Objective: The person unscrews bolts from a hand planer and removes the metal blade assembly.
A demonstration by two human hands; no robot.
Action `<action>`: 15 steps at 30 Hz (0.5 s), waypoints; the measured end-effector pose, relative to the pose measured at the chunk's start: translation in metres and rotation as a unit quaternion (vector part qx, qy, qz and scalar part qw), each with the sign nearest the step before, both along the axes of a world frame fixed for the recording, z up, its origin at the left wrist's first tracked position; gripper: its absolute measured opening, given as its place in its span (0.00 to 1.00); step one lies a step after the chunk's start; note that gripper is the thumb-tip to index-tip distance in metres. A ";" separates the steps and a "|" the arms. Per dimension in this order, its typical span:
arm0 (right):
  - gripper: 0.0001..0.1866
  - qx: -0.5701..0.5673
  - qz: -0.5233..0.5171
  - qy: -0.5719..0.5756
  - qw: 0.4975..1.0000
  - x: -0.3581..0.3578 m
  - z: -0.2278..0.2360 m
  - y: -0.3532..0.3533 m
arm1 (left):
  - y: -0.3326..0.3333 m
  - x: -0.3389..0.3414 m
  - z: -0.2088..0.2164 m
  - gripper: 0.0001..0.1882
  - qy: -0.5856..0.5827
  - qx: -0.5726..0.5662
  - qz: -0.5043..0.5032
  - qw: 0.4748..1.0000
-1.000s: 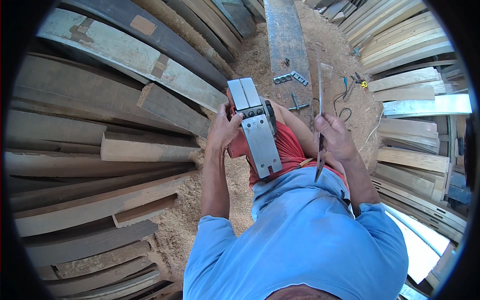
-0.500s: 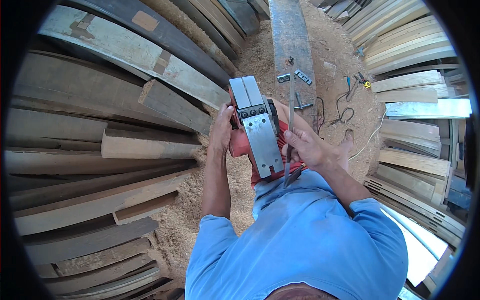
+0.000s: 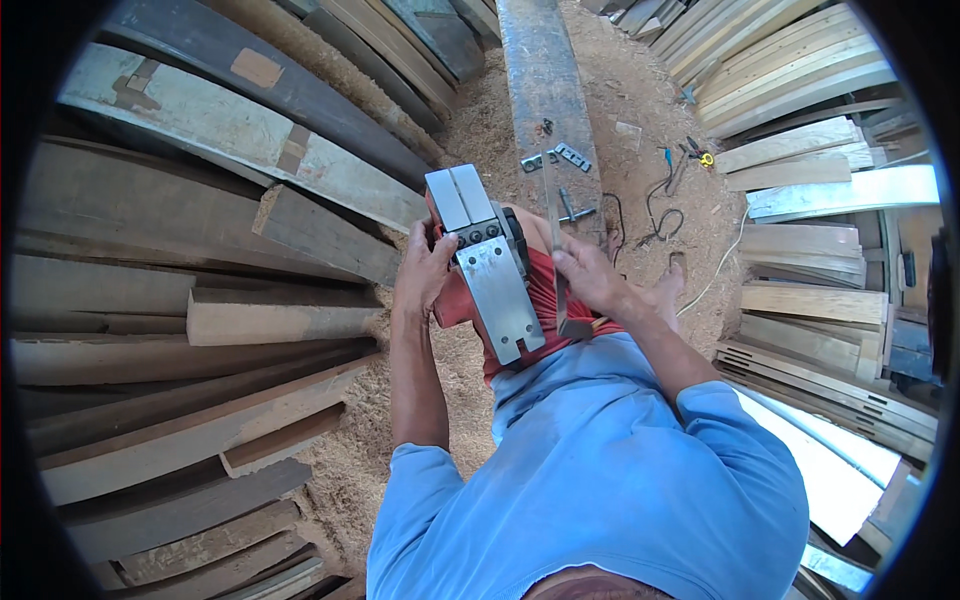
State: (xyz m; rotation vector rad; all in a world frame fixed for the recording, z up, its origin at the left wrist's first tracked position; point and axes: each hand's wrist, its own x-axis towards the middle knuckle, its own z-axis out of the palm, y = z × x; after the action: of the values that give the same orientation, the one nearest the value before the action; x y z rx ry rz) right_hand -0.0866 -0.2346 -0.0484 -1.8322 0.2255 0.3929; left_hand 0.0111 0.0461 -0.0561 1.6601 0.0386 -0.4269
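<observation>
An electric hand planer (image 3: 499, 287) with a red body lies sole up over my lap, its metal plates facing me. At its left side my left hand (image 3: 423, 272) grips the body, the thumb over the edge near a row of dark screws (image 3: 477, 236). My right hand (image 3: 592, 277) pinches what looks like a try square (image 3: 551, 205), a long thin metal blade with a thicker dark block at its near end. It stands just right of the planer, apart from the sole. Some of my right fingers are hidden behind the blade.
Beyond my lap a worn plank (image 3: 548, 75) carries a small metal bar with holes (image 3: 573, 156) and a T-shaped tool (image 3: 572, 207). A dark cable (image 3: 655, 205) and a yellow-handled tool (image 3: 706, 160) lie on the sawdust floor. Stacked timber (image 3: 300, 322) lines both sides.
My left thumb has slid onto the planer's sole edge near the screws. The try square has turned, so its dark end block shows beside the planer. The whole view has shifted slightly.
</observation>
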 end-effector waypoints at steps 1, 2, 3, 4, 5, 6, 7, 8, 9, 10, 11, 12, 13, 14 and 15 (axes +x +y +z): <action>0.17 -0.007 -0.001 -0.015 1.000 0.007 0.003 -0.007 | -0.001 0.001 0.000 0.28 0.000 0.005 -0.004 1.000; 0.18 -0.098 -0.022 0.003 0.995 0.015 0.007 -0.011 | -0.001 0.002 0.001 0.28 0.000 0.010 -0.007 1.000; 0.19 -0.149 -0.016 -0.028 0.988 0.025 0.001 -0.019 | -0.001 0.002 0.002 0.28 -0.001 0.015 -0.009 1.000; 0.20 -0.200 -0.011 -0.059 0.978 0.037 -0.011 -0.030 | -0.003 0.002 0.005 0.28 0.000 0.011 -0.007 1.000; 0.21 -0.251 -0.006 -0.089 0.964 0.048 -0.023 -0.039 | -0.007 0.001 0.010 0.28 0.002 0.008 -0.005 1.000; 0.21 -0.287 -0.007 -0.075 0.955 0.059 -0.034 -0.042 | -0.007 -0.001 0.014 0.28 0.003 0.004 -0.001 1.000; 0.21 -0.326 -0.009 -0.062 0.943 0.070 -0.043 -0.046 | -0.007 -0.001 0.014 0.28 0.004 0.009 0.000 1.000; 0.22 -0.363 -0.012 -0.049 0.930 0.079 -0.050 -0.048 | -0.007 -0.001 0.013 0.28 0.004 0.015 0.002 1.000; 0.22 -0.381 -0.006 -0.031 0.924 0.084 -0.057 -0.050 | -0.007 0.000 0.012 0.28 0.005 0.020 0.003 1.000; 0.21 -0.398 0.000 -0.013 0.918 0.089 -0.062 -0.048 | -0.005 0.001 0.009 0.29 -0.004 0.033 -0.002 0.999; 0.21 -0.413 0.007 0.005 0.910 0.092 -0.067 -0.046 | -0.003 0.002 0.006 0.29 -0.012 0.046 -0.007 0.999; 0.22 -0.415 0.012 -0.001 0.910 0.093 -0.072 -0.044 | 0.000 0.003 0.002 0.29 -0.020 0.060 -0.011 0.998; 0.22 -0.416 0.015 -0.006 0.909 0.092 -0.077 -0.040 | 0.000 0.003 0.001 0.30 -0.016 0.058 -0.010 0.998; 0.22 -0.417 0.019 -0.010 0.908 0.092 -0.081 -0.036 | 0.000 0.003 0.000 0.30 -0.012 0.056 -0.009 0.998; 0.22 -0.418 0.025 -0.008 0.908 0.098 -0.085 -0.032 | 0.001 0.003 -0.002 0.30 -0.008 0.054 -0.007 0.998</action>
State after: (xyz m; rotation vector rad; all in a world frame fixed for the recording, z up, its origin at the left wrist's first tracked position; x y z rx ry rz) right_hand 0.0111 -0.2667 -0.1333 -2.6896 0.3748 0.3377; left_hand 0.0142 0.0470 -0.0578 1.7703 0.0381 -0.4290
